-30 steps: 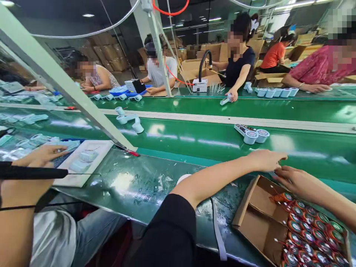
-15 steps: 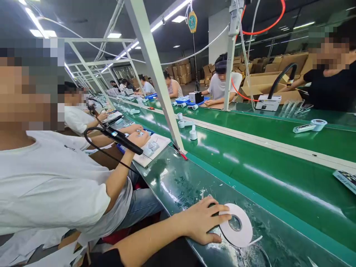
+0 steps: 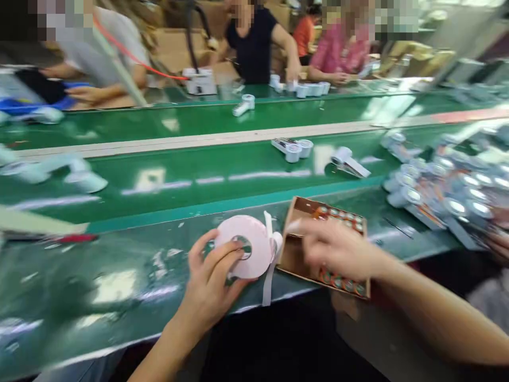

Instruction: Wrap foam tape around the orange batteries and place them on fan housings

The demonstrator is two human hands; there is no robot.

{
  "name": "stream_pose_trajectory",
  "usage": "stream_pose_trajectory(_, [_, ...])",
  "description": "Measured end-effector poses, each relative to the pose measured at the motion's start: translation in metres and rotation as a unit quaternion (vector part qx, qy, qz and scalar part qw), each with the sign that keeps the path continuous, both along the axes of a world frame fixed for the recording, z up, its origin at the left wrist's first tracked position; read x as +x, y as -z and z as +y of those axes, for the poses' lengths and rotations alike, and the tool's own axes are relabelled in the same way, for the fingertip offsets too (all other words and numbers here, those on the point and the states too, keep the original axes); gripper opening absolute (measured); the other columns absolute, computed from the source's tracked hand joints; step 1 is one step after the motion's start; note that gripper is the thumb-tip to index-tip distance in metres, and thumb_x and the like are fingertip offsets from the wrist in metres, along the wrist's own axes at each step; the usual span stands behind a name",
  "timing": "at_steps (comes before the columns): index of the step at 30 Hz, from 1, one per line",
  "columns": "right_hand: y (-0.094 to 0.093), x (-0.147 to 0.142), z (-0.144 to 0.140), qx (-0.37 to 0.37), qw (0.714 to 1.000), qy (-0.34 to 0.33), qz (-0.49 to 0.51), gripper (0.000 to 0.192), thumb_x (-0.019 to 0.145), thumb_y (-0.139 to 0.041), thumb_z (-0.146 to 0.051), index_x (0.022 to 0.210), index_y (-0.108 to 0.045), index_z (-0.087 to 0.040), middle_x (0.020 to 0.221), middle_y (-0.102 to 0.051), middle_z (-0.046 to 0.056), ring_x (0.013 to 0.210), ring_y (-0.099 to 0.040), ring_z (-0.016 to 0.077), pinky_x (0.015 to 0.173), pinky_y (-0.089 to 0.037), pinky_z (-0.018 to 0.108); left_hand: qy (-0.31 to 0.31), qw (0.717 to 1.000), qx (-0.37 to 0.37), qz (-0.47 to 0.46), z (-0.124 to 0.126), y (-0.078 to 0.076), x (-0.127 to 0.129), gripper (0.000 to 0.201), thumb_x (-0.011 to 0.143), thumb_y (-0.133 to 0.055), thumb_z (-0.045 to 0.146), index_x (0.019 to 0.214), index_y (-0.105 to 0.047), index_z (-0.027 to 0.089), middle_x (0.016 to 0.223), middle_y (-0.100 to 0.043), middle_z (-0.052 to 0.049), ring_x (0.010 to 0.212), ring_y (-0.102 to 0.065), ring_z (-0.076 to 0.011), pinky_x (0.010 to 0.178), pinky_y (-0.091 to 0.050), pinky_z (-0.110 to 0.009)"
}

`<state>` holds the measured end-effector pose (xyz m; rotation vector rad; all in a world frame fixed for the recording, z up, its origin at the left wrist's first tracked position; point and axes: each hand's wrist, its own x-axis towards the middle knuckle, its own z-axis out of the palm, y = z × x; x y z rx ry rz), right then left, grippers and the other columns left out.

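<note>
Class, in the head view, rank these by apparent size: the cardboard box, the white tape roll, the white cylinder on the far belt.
1. cardboard box
2. white tape roll, nearest the camera
3. white cylinder, farthest away, so its true size is unsure

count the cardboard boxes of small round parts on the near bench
1. The cardboard box sits at the bench's front edge, right of the tape roll in the left hand, partly under the right hand. Blur could hide others.

factory assembly line | green conveyor belts [image 3: 222, 175] | seated workers | stacked cartons [image 3: 175, 45]

Tape roll [image 3: 244, 253] left of box [image 3: 296, 254]
</note>
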<state>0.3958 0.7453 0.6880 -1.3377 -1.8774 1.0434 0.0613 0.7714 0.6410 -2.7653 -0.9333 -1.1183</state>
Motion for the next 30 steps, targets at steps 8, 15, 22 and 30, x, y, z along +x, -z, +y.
stream_pose_trajectory(8, [0.056,-0.100,-0.082,-0.081,0.886,-0.430,-0.152,0.019,0.088,-0.074,-0.039,0.076,-0.071,-0.026,0.052,-0.061,-0.005,0.046,-0.056,0.0150,0.046,-0.031,0.025,-0.174,0.960,-0.160,-0.147,0.033,0.006,-0.013,0.030,0.084,-0.077,0.042,0.108,-0.072,0.027,0.122,-0.068,-0.006,0.120,-0.065,-0.0342,0.101,-0.060,-0.053])
stream_pose_trajectory(15, [0.006,-0.007,-0.007,0.049,0.912,0.113,-0.392,0.029,0.104,-0.055,-0.046,0.095,-0.068,-0.021,0.095,-0.074,0.006,0.086,-0.068,0.0197,0.065,-0.041,0.026,-0.246,0.905,-0.312,-0.149,0.021,0.029,-0.018,0.042,0.080,-0.072,0.056,0.108,-0.075,0.025,0.133,-0.063,-0.008,0.123,-0.063,-0.0333,0.086,-0.065,-0.039])
stream_pose_trajectory(22, [0.035,-0.003,0.045,0.115,0.818,0.123,-0.550,0.022,0.095,-0.069,-0.032,0.114,-0.066,-0.021,0.111,-0.068,0.012,0.108,-0.060,0.0289,0.082,-0.048,0.034,-0.134,0.971,-0.189,-0.056,0.006,0.050,-0.004,0.028,0.093,-0.062,0.031,0.119,-0.070,0.023,0.129,-0.065,-0.009,0.137,-0.053,-0.0329,0.109,-0.054,-0.049])
stream_pose_trajectory(30, [0.034,0.011,0.028,0.207,0.967,0.149,-0.022,0.008,0.093,-0.070,-0.028,0.100,-0.068,-0.023,0.102,-0.069,0.005,0.095,-0.067,0.0223,0.088,-0.054,0.037,-0.086,0.996,-0.009,0.033,-0.026,0.021,-0.011,0.048,0.083,-0.062,-0.006,0.118,-0.073,0.026,0.107,-0.072,-0.007,0.123,-0.052,-0.0313,0.102,-0.054,-0.051])
